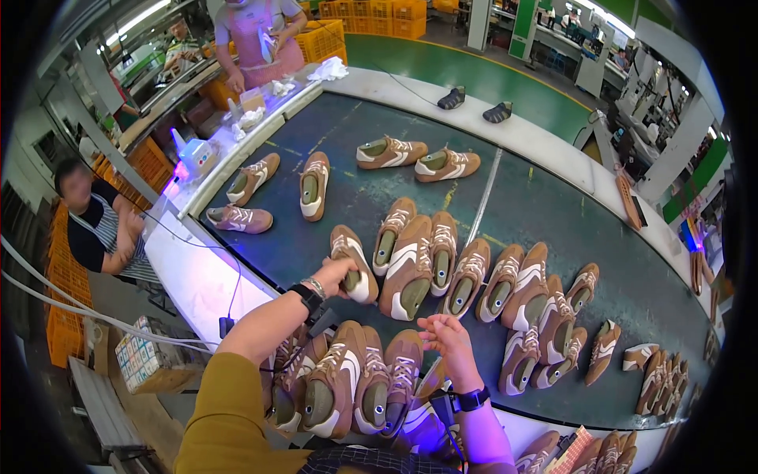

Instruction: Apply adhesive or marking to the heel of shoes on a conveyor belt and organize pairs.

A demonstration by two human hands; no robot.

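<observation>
My left hand [338, 275] is closed around the heel of a brown sneaker [347, 240] with white side stripes, at the left end of a row on the dark green table. Close beside it stand more brown sneakers [409, 261] with white laces and olive insoles. My right hand [447, 341] is raised over the near edge, fingers loosely bent and apart, with nothing seen in them. Just left of it, nearer to me, a group of brown sneakers [344, 371] stands close together; whether the fingertips touch the nearest one cannot be made out.
Loose sneakers [314, 186] stand farther back on the table [545, 209]. Two dark shoes [497, 112] sit on the pale far rim. One person [264, 39] works at the back left, another [103, 221] sits at left. Cables [103, 312] cross the left side. Orange crates [320, 39] are stacked behind.
</observation>
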